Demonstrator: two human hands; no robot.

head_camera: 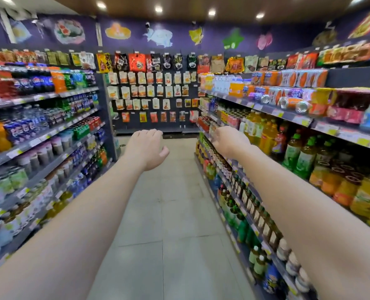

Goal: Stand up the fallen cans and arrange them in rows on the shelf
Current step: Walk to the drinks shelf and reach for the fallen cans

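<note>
Several cans lie on their sides on the upper right shelf [275,112]: a purple one [258,97], an orange one [291,102] and another [305,107], their silver ends facing the aisle. Upright orange and purple cans [276,93] stand in rows behind them. My left hand [147,148] is stretched out over the aisle, fingers curled down, holding nothing. My right hand [228,141] reaches forward beside the right shelves, blurred, fingers apart and empty. Both hands are well below and left of the fallen cans.
Drink shelves [50,135] line the left side and bottles of juice [264,135] fill the right shelves below the cans. A wall of hanging snack packets [153,87] closes the far end. The tiled aisle floor [171,213] runs between.
</note>
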